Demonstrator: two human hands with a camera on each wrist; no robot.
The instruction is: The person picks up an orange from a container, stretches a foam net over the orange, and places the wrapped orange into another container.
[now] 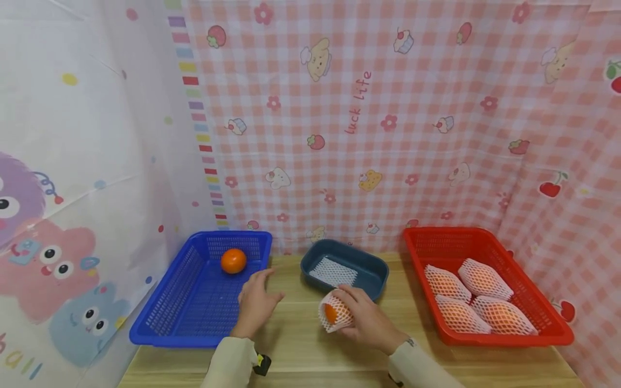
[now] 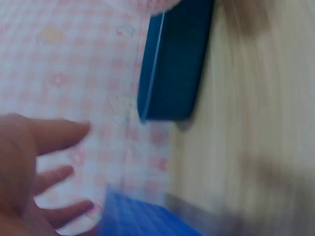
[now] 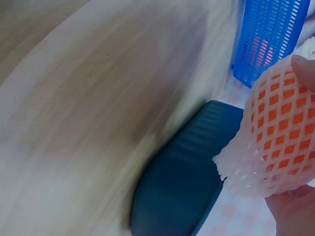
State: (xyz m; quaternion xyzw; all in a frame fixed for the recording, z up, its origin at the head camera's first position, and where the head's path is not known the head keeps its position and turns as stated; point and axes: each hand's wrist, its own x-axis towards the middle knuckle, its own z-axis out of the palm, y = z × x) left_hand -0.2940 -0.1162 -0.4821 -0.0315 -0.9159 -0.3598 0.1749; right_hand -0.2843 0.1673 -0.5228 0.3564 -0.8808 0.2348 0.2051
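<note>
My right hand (image 1: 371, 321) grips an orange in a white foam net sleeve (image 1: 336, 311), just in front of the dark teal tray. Up close in the right wrist view, the netted orange (image 3: 283, 130) sits between thumb and fingers, and the sleeve's ragged end sticks out past the fruit. My left hand (image 1: 256, 303) holds nothing; its fingers are spread beside the right wall of the blue basket (image 1: 204, 307). One bare orange (image 1: 234, 261) lies at the back of that basket. Inside the teal tray (image 1: 375, 271) a flat foam net sleeve (image 1: 335, 271) is lying.
To the right stands a red basket (image 1: 448, 237) with several netted oranges (image 1: 485, 278) in its front part. All the containers rest on a wooden table (image 1: 301, 350). A pink checked curtain (image 1: 339, 118) hangs directly behind them.
</note>
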